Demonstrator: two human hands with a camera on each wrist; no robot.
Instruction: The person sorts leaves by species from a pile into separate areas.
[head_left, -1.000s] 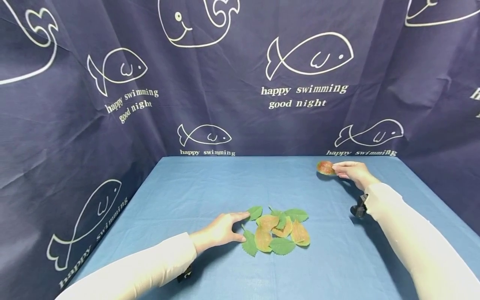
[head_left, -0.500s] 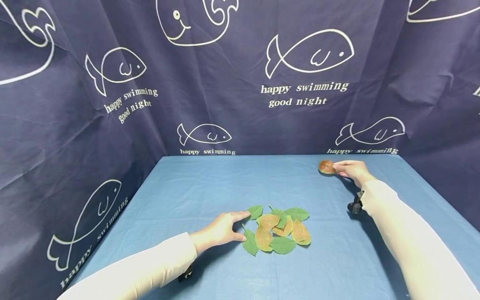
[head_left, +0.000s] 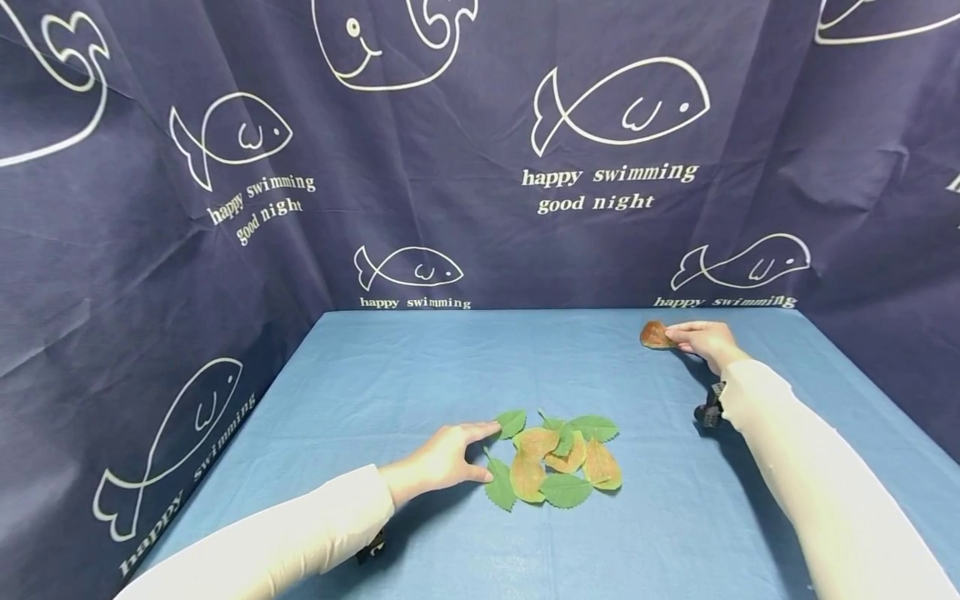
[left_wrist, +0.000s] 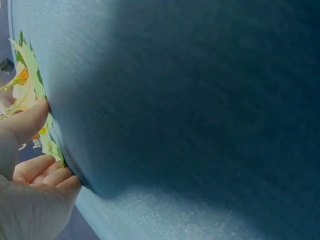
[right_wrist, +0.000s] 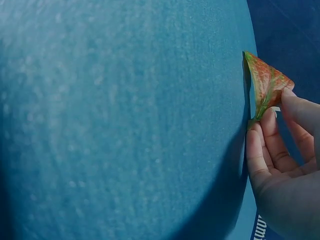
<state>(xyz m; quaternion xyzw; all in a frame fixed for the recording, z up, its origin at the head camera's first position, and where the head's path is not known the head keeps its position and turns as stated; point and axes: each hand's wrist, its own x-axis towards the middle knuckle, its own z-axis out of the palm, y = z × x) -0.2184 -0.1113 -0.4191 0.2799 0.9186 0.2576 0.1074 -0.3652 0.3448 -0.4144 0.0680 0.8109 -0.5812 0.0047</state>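
In the head view my right hand [head_left: 701,340] is at the far right of the table, pinching a reddish-brown leaf [head_left: 655,335] by its edge. The right wrist view shows that leaf [right_wrist: 270,82] with green veins, close to the cloth, between thumb and fingers. My left hand [head_left: 442,457] lies at the left side of a cluster of leaves. Its index fingertip touches a green leaf [head_left: 512,423], and its thumb tip is at another green leaf [head_left: 500,485]. Yellow-brown leaves [head_left: 527,477] overlap green ones in the cluster's middle. At its right sits a yellowish leaf [head_left: 602,465].
Blue cloth [head_left: 420,367] covers the table. A dark curtain [head_left: 480,167] printed with white fish and lettering stands behind and at both sides. Each wrist carries a small black camera, such as the right one [head_left: 708,411].
The reddish leaf in my right hand has shifted slightly right and its visible face looks tilted differently. My left hand and the leaf cluster look the same.
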